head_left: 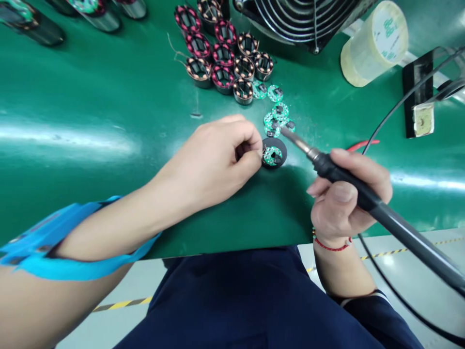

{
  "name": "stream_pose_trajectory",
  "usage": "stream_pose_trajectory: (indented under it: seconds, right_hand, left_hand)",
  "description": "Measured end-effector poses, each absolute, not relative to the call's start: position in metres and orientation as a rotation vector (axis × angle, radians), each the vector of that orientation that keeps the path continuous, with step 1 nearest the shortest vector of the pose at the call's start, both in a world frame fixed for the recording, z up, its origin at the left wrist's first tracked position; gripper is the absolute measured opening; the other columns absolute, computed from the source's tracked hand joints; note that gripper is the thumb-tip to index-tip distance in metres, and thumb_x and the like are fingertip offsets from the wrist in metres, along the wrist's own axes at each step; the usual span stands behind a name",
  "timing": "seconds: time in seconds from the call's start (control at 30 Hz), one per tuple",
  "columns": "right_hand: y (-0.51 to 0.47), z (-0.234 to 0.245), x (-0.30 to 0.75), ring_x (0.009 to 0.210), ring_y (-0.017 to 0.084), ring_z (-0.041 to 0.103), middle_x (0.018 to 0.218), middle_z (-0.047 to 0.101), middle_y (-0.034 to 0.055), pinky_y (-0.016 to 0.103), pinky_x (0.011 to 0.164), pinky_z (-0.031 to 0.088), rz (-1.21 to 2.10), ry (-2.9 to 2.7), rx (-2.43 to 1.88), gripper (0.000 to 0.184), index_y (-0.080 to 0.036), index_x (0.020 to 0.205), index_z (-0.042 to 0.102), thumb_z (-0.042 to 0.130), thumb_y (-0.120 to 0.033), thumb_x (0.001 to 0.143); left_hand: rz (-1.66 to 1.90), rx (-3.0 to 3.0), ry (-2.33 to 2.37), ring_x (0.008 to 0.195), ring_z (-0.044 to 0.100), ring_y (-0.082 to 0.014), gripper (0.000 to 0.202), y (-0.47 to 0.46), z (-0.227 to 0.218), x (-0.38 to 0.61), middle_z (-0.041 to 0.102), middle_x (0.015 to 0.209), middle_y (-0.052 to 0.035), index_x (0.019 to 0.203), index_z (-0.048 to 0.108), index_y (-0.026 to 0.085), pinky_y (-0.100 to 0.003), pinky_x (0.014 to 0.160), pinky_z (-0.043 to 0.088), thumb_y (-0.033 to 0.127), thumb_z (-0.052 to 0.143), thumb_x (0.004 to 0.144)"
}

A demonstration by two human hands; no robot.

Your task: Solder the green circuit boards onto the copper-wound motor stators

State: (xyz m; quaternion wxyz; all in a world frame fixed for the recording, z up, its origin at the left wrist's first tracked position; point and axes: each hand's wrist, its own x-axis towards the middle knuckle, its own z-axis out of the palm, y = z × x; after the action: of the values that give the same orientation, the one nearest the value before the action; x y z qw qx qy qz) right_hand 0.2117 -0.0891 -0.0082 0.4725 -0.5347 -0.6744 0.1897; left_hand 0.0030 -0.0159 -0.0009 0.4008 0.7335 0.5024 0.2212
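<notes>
My right hand [345, 198] is closed around the dark handle of a soldering iron [363, 194]. The iron's metal tip points left, just above a small cluster of round green circuit boards [279, 112]. My left hand [225, 155] has thumb and forefinger pinched at the left rim of a black round part [281, 145]. A green circuit board [272, 156] sits on that part, with thin copper-coloured wires at its left side by my fingertips. What exactly the pinch holds is hidden.
Several wound motor stators [223, 54], red and copper, stand at the back. Behind them is a fan with a wire guard [290, 19]. Right are a translucent cup [374, 46], a soldering stand with sponge [423, 121] and a red-handled tool [358, 145]. Metal cylinders [98, 17] lie far left.
</notes>
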Motion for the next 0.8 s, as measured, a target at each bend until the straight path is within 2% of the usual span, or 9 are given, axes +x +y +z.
stream_pose_trajectory:
  seconds: [0.1, 0.17, 0.23, 0.3, 0.43, 0.5, 0.6, 0.7, 0.8]
  right_hand:
    - [-0.080, -0.013, 0.202, 0.085, 0.020, 0.085, 0.139, 0.075, 0.0042, 0.034, 0.067, 0.072, 0.399, -1.585, -1.286, 0.040, -0.042, 0.152, 0.055, 0.048, -0.055, 0.116]
    - [-0.074, -0.018, 0.200, 0.092, 0.019, 0.085, 0.142, 0.075, 0.0049, 0.036, 0.082, 0.075, 0.448, -1.673, -1.281, 0.038, -0.040, 0.155, 0.052, 0.049, -0.044, 0.117]
    - [-0.070, -0.021, 0.201, 0.105, 0.022, 0.084, 0.137, 0.077, 0.0038, 0.044, 0.099, 0.072, 0.475, -1.814, -1.238, 0.039, -0.038, 0.154, 0.051, 0.054, -0.035, 0.115]
    - [-0.067, -0.023, 0.203, 0.115, 0.025, 0.081, 0.133, 0.079, 0.0038, 0.049, 0.106, 0.069, 0.501, -1.950, -1.225, 0.045, -0.036, 0.156, 0.049, 0.059, -0.032, 0.112]
    - [-0.066, -0.022, 0.202, 0.110, 0.025, 0.079, 0.124, 0.080, 0.0029, 0.048, 0.103, 0.068, 0.490, -2.019, -1.266, 0.048, -0.036, 0.155, 0.048, 0.058, -0.026, 0.110]
    - [-0.066, -0.021, 0.202, 0.107, 0.024, 0.079, 0.126, 0.079, 0.0029, 0.046, 0.100, 0.068, 0.451, -1.996, -1.235, 0.048, -0.037, 0.154, 0.049, 0.060, -0.024, 0.109]
    - [-0.068, -0.020, 0.202, 0.109, 0.023, 0.079, 0.133, 0.077, 0.0042, 0.043, 0.098, 0.069, 0.434, -1.938, -1.154, 0.050, -0.036, 0.153, 0.049, 0.064, -0.021, 0.107]
    - [-0.070, -0.023, 0.205, 0.118, 0.023, 0.078, 0.131, 0.076, 0.0045, 0.042, 0.102, 0.069, 0.464, -1.889, -1.130, 0.050, -0.034, 0.150, 0.052, 0.067, -0.018, 0.105]
    - [-0.073, -0.026, 0.207, 0.119, 0.022, 0.078, 0.130, 0.074, 0.0055, 0.040, 0.103, 0.070, 0.514, -1.823, -1.168, 0.049, -0.033, 0.147, 0.053, 0.068, -0.016, 0.104]
  left_hand:
    - [0.555, 1.853, 1.272, 0.072, 0.056, -0.0170, 0.014, -0.016, -0.002, 0.004, 0.060, 0.079, 0.0006, 0.075, 0.058, 0.023, -0.034, 0.070, 0.042, 0.014, 0.056, 0.086]
    - [0.546, 1.853, 1.263, 0.073, 0.056, -0.0177, 0.014, -0.016, -0.002, 0.005, 0.060, 0.079, 0.0000, 0.075, 0.057, 0.023, -0.034, 0.070, 0.042, 0.016, 0.054, 0.086]
    - [0.551, 1.853, 1.255, 0.073, 0.056, -0.0182, 0.014, -0.016, -0.001, 0.006, 0.058, 0.077, -0.0006, 0.075, 0.056, 0.023, -0.035, 0.070, 0.041, 0.019, 0.052, 0.087]
    - [0.556, 1.858, 1.242, 0.072, 0.055, -0.0179, 0.014, -0.016, 0.000, 0.006, 0.057, 0.076, -0.0006, 0.075, 0.055, 0.023, -0.035, 0.070, 0.040, 0.022, 0.050, 0.088]
    - [0.591, 1.869, 1.186, 0.071, 0.055, -0.0165, 0.012, -0.015, -0.004, 0.000, 0.058, 0.079, -0.0003, 0.079, 0.059, 0.021, -0.032, 0.070, 0.043, 0.022, 0.051, 0.089]
    - [0.618, 1.861, 1.147, 0.078, 0.059, -0.0174, 0.012, -0.016, -0.008, -0.002, 0.063, 0.092, -0.0025, 0.094, 0.066, 0.019, -0.033, 0.074, 0.049, 0.022, 0.055, 0.090]
    - [0.584, 1.939, 1.054, 0.099, 0.063, -0.0237, 0.036, -0.017, -0.014, 0.000, 0.066, 0.115, -0.0079, 0.123, 0.068, 0.018, -0.038, 0.089, 0.055, 0.025, 0.064, 0.088]
    - [0.506, 2.075, 1.049, 0.113, 0.062, -0.0301, 0.030, -0.019, -0.020, 0.007, 0.066, 0.116, -0.0098, 0.121, 0.072, 0.019, -0.046, 0.099, 0.055, 0.028, 0.065, 0.092]
    - [0.516, 2.077, 1.022, 0.111, 0.064, -0.0294, 0.027, -0.015, -0.024, 0.011, 0.067, 0.114, -0.0097, 0.118, 0.075, 0.019, -0.044, 0.098, 0.055, 0.026, 0.060, 0.097]
